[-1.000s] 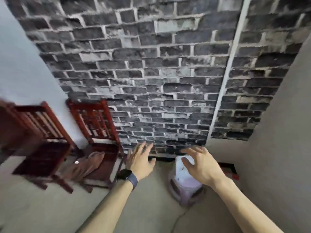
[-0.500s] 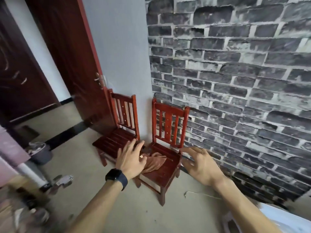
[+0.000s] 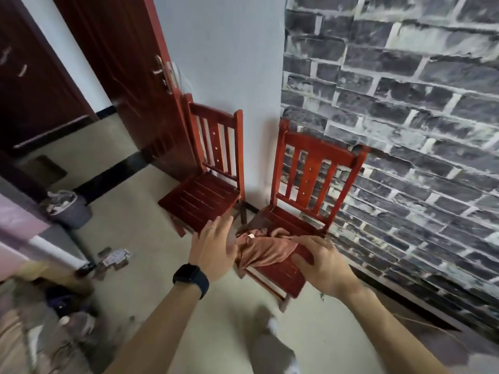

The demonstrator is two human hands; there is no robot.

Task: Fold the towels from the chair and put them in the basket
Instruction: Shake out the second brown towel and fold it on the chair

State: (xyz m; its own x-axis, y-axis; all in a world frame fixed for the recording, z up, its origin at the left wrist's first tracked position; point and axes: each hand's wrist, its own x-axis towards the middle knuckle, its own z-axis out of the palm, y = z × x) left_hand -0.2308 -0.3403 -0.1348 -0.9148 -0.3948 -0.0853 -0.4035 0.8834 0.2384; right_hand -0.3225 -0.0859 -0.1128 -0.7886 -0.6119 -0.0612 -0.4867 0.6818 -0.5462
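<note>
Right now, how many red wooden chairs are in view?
2. The left chair stands beside the door. The right chair stands against the brick wall, with a crumpled brown towel on its seat. None seems hidden.

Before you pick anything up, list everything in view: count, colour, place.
left chair: one, red wood, against the pale wall.
right chair: one, red wood, against the brick wall.
towel: one, rust-brown, crumpled on the right chair's seat.
door: one, dark red, left of the chairs.
bin: one, grey, on the floor at far left.
brick wall: one, grey, on the right.
watch: one, black, on the left wrist.
left hand: one, open, beside the towel's left edge.
right hand: one, open, above the seat's front edge.
</note>
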